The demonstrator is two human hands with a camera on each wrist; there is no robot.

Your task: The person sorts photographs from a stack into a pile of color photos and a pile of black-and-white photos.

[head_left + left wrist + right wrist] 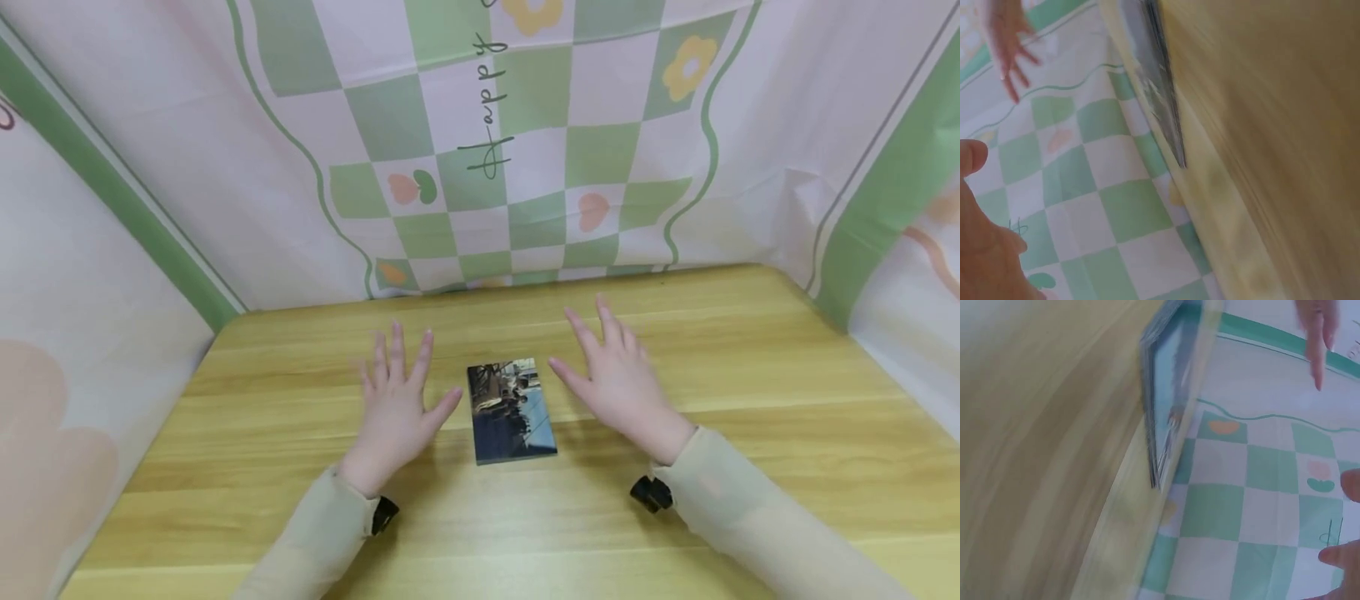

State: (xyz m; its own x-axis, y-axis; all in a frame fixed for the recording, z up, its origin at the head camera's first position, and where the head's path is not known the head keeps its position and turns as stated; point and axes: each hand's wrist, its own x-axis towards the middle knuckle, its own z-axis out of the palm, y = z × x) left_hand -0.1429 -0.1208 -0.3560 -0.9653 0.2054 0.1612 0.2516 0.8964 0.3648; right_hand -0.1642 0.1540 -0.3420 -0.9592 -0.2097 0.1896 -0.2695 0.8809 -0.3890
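A thin stack of glossy picture cards (513, 412) lies flat on the wooden table, a dark and blue photo on its top face. Layered edges of the stack (1159, 81) show in the left wrist view, and the right wrist view has the stack (1166, 400) side-on. To its left my left hand (393, 421) hovers with fingers spread, thumb nearest the cards. My right hand (622, 387) is over the table on the other side, fingers extended, apart from the stack. Neither hand holds anything.
Wood-grain tabletop (300, 433) extends around the cards. A green-and-white checked cloth (480, 192) with flowers and lettering hangs behind the far edge, and similar cloth stands at both sides. Dark wrist devices (651, 494) sit at both cuffs.
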